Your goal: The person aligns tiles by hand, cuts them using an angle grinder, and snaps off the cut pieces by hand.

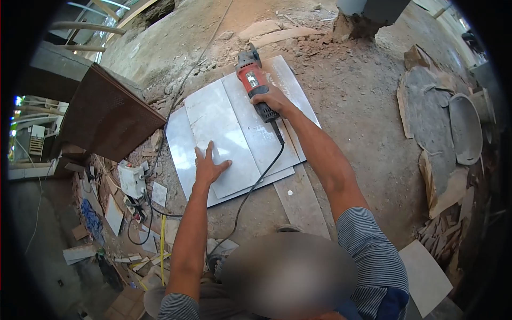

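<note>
A red and black angle grinder (pixel 250 77) lies over the upper part of the pale glossy tiles, its head toward the far edge. Around its body near the rear grip, my right hand (pixel 272 101) is closed. The black cord (pixel 246 197) runs from the grinder's back end down across the tiles. My left hand (pixel 209 166) rests with spread fingers on the top tile (pixel 221 125), holding nothing. That tile overlaps other large tiles (pixel 178 141) beneath it. The grinder's disc cannot be made out.
At the left stand a brown panel (pixel 106 114) and a white electrical box (pixel 132 180) among cables and tile scraps. A yellow tape (pixel 162 248) lies lower left. On the right are torn sacking (pixel 426 106), an oval basin (pixel 465 129) and a loose tile (pixel 425 277). A pillar base (pixel 360 26) stands ahead.
</note>
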{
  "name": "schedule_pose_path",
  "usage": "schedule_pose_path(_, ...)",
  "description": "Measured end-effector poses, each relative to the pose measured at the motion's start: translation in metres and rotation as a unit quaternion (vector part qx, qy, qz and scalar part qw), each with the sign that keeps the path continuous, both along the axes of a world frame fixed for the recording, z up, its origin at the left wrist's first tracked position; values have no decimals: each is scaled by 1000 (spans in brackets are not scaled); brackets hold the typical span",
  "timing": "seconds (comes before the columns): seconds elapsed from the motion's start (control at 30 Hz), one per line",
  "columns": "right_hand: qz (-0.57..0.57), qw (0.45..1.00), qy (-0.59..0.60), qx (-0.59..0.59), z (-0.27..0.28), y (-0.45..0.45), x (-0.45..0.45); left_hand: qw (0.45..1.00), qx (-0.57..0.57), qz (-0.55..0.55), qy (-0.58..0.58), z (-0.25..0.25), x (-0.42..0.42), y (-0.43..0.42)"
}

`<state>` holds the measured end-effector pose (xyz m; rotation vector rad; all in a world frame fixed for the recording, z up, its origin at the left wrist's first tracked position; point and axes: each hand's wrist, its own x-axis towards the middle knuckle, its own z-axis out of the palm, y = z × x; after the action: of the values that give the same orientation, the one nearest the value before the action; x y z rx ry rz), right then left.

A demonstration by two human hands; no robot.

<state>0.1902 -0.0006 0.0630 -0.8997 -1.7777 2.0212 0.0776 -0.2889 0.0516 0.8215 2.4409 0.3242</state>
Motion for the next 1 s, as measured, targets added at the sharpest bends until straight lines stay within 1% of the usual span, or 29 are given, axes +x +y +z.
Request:
schedule_pose_path(0.03,3,999,29,20,-1,1,-6,1000,-2,-10,4,1,-1,1)
schedule_pose_path(0.07,-7,999,32,18,-3,3,-10,1000,-2,-10,5,0,-1,2)
schedule_pose_path(0.13,14,1000,-3,-6,-13,8,-17,1000,-7,-15,6,-2,-1,2)
schedule_pose_path(0.17,9,1000,-8,8,-19,9,-21,1000,1,-16,3,-4,-1,2)
schedule_pose_path(0.27,11,1000,12,17,-19,11,-25,1000,1,-16,-1,-2,-2,1)
schedule_pose_path(0.4,14,1000,4,-7,-20,14,-27,1000,-1,-18,0,-1,-1,1)
schedule_pose_path(0.47,2,1000,1,21,-29,16,-30,1000,-1,-17,-1,-1,-2,2)
schedule_pose_path(0.6,16,1000,-14,4,-27,16,-29,1000,-11,-5,-18,6,2,4)
schedule_pose_path(0.67,14,999,-30,6,-25,18,-28,1000,-2,-12,-9,-3,-1,1)
schedule_pose_path(0.8,17,1000,-18,2,-29,18,-29,1000,-1,-16,-3,-4,-2,0)
schedule_pose_path(0.87,18,999,-19,-25,-28,18,-29,1000,-1,-18,0,-5,-2,-1)
schedule_pose_path(1.0,21,999,-26,-39,-27,18,-28,1000,-4,-17,1,-2,-1,1)
